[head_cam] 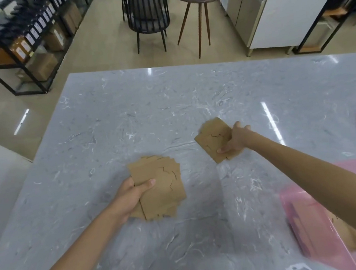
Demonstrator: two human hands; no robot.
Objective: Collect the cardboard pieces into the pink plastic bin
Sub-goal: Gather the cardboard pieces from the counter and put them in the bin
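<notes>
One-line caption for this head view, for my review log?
Left hand and right hand each grip a stack of cardboard pieces over the marble table, pink bin at right.

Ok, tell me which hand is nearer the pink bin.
Right. The right hand holds cardboard beyond the bin, its forearm passing over it; the left hand holds a stack further off, to the bin's left.

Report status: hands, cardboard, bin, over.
Left hand gripping fanned stack of brown cardboard pieces. Right hand gripping second brown cardboard stack. Translucent pink plastic bin near right, some cardboard inside. Nothing in the way.
</notes>
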